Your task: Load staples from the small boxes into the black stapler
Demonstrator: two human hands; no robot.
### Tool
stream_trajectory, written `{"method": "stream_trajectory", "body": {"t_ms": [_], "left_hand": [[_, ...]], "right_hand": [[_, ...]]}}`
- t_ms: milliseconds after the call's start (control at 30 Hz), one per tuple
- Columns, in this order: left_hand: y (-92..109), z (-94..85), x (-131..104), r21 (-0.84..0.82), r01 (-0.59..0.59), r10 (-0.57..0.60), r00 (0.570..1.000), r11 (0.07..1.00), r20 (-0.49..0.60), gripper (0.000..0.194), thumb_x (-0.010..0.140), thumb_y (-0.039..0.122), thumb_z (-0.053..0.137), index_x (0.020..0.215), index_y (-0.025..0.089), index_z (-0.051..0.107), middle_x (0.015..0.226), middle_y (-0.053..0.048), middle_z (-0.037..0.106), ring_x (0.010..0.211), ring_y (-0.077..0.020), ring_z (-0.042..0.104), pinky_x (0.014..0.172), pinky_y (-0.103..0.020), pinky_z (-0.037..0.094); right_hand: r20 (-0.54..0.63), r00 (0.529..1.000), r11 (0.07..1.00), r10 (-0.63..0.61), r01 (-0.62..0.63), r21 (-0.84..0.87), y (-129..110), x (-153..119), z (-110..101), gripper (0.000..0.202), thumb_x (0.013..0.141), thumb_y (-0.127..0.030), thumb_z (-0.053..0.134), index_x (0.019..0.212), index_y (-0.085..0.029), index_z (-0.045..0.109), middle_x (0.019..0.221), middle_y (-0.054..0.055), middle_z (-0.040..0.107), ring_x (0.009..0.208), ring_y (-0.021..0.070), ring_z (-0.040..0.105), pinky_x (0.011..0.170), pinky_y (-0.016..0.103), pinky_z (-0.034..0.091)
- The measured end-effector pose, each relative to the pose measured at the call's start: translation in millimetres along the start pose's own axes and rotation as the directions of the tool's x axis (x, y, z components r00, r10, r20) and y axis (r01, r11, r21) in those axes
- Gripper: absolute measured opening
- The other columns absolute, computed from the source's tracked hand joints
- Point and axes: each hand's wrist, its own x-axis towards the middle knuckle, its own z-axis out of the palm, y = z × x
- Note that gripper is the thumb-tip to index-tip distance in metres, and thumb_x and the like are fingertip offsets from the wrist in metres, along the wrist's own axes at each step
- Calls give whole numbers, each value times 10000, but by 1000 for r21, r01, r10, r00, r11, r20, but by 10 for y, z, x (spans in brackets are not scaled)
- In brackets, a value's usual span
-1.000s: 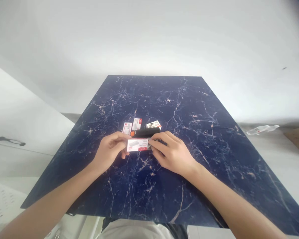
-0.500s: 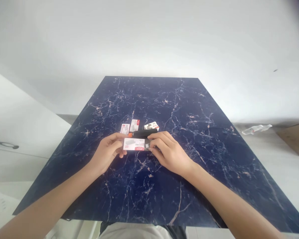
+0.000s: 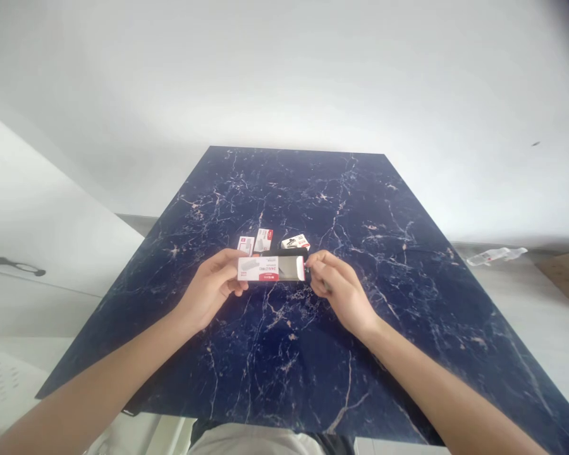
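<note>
My left hand (image 3: 215, 278) grips the left end of a small flat box (image 3: 258, 268), white and red with print and a see-through section at its right. The box is tilted up so that its printed face shows. At its right end, my right hand (image 3: 336, 284) is closed in a pinch by the pale end flap; what lies between those fingers is too small to make out. Behind the box lies a black object (image 3: 291, 252), mostly hidden. Just beyond are a white and red card-like pack (image 3: 264, 239), a similar pack (image 3: 245, 244) and a small white box (image 3: 296, 242) with a dark picture.
All this is on a dark blue marbled table (image 3: 294, 196) whose far edge meets a white wall. Past the right edge, a clear plastic bottle (image 3: 497, 256) and a brown cardboard box (image 3: 566, 275) lie lower down. A white cabinet with a dark handle (image 3: 19, 266) stands at left.
My right hand has drawn right from over the box's see-through section to its end, uncovering that section. The view has shifted slightly. My left hand keeps its hold.
</note>
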Motion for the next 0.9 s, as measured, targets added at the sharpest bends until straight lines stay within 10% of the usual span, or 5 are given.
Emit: {"method": "stream_trajectory", "body": {"t_ms": [400, 600, 733, 800, 900], "left_hand": [[-48, 65, -65, 96, 3, -26, 971, 995, 237, 188, 916, 334, 742, 1058, 217, 704, 1001, -82, 775, 803, -182, 724, 681, -272, 589], [-63, 105, -87, 287, 18, -144, 893, 958, 426, 232, 937, 287, 692, 1150, 205, 652, 999, -102, 778, 792, -201, 727, 723, -331, 596], [-88, 106, -116, 744, -325, 84, 936, 584, 342, 265, 960, 175, 528, 1147, 221, 709, 1095, -91, 734, 741, -166, 687, 659, -296, 556], [-105, 94, -111, 828, -455, 286, 883, 327, 372, 280, 935, 129, 513, 1091, 221, 726, 1166, -81, 696, 761, -151, 666, 650, -280, 533], [-103, 61, -70, 828, -526, 464, 792, 193, 396, 254, 946, 119, 507, 1068, 218, 707, 1083, -63, 680, 862, -172, 664, 721, -295, 548]], "right_hand": [[129, 985, 993, 114, -111, -30, -68, -40, 74, 429, 924, -575, 648, 1034, -168, 728, 569, -75, 378, 494, 86, 275, 464, 248, 257], [132, 983, 906, -125, 168, -389, -229, -51, -100, 387, 919, -560, 660, 972, -186, 746, 535, -69, 432, 485, 97, 371, 504, 253, 291], [-89, 980, 685, -176, 57, -726, -178, 114, -366, 328, 1029, -423, 477, 1118, -200, 702, 833, 31, 688, 701, 176, 617, 648, 296, 439], [-111, 989, 557, -98, -38, -830, -128, 203, -529, 300, 1003, -368, 502, 1175, -199, 680, 1021, 76, 708, 849, 225, 665, 748, 339, 484], [-65, 996, 431, 55, -83, -898, -109, 260, -783, 313, 976, -317, 497, 1207, -204, 674, 1236, 120, 660, 940, 254, 689, 834, 387, 514]]}}
